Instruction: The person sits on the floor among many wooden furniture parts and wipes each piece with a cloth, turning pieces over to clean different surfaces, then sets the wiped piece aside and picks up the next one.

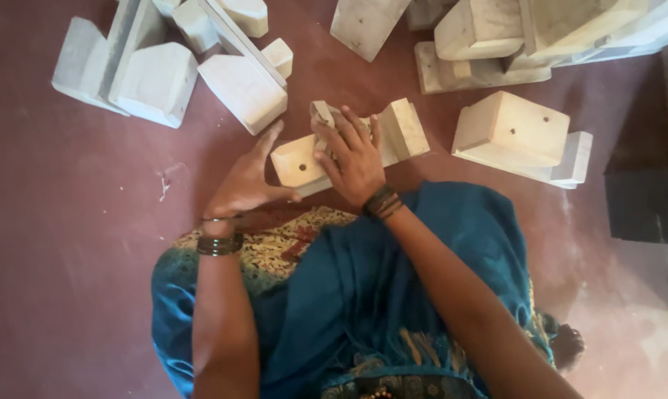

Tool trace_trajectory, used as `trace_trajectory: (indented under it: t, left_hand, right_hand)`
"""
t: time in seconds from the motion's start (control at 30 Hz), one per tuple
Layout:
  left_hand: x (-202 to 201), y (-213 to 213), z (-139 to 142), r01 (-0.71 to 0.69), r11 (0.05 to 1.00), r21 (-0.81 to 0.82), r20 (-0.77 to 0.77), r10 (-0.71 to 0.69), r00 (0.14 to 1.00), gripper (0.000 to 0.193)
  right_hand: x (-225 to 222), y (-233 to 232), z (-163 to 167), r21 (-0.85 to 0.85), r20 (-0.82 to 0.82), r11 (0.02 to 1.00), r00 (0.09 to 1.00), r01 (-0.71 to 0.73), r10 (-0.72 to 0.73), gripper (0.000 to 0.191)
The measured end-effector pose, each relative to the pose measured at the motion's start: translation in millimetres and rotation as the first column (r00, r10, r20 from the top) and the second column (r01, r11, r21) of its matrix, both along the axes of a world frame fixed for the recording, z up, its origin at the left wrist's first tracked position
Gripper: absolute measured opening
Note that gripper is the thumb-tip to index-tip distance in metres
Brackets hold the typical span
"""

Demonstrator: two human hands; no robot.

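Note:
A pale wooden block piece with a small drilled hole lies on the dark red floor just in front of my lap. My left hand steadies its near-left end, thumb against the block's side. My right hand presses a crumpled scrap of sandpaper down on the block's top, fingers spread over it. Both wrists wear dark bangles. A blue cloth over a patterned garment covers my lap below the hands.
Several similar wooden pieces lie around: a cluster at the upper left, a stack at the upper right, and one with a hole to the right. A dark object sits at the right edge.

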State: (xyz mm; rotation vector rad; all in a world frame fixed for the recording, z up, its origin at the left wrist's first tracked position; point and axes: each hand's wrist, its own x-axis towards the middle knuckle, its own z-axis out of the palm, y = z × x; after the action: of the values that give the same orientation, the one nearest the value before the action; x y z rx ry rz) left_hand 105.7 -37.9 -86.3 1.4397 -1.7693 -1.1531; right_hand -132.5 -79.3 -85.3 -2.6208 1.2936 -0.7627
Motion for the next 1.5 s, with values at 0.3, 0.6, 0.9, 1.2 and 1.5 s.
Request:
trace_trajectory:
  t: [0.3,0.6,0.9,1.2,1.5]
  left_hand:
    - [7.0,-20.3,-23.4,0.019,0.999,0.038,-0.596,0.008,0.803,0.106]
    - [8.8,-15.0,1.4,0.014,0.998,0.063,-0.520,0.021,0.854,0.104]
    - [11.2,-10.6,-3.0,0.005,0.997,0.080,-0.437,0.030,0.899,0.100]
    - [17.2,-11.8,-14.9,0.010,0.988,0.156,-0.409,0.056,0.911,0.100]
    - [-5.0,-3.0,14.0,-0.043,0.963,-0.264,0.098,0.071,0.993,0.076]
  right_hand:
    - [35.9,31.2,1.4,0.086,-0.002,0.951,0.954,-0.297,0.298,0.058]
    - [11.0,45.5,-2.1,-0.128,-0.176,0.846,0.851,-0.518,0.494,0.053]
    - [11.8,51.5,-73.8,-0.161,-0.328,0.801,0.796,-0.577,0.508,0.025]
    - [-106.7,-10.8,-72.6,0.099,-0.379,0.968,0.891,-0.230,0.251,0.026]
    - [-91.7,-31.4,-22.7,0.577,0.329,0.813,0.890,0.073,-0.314,0.040]
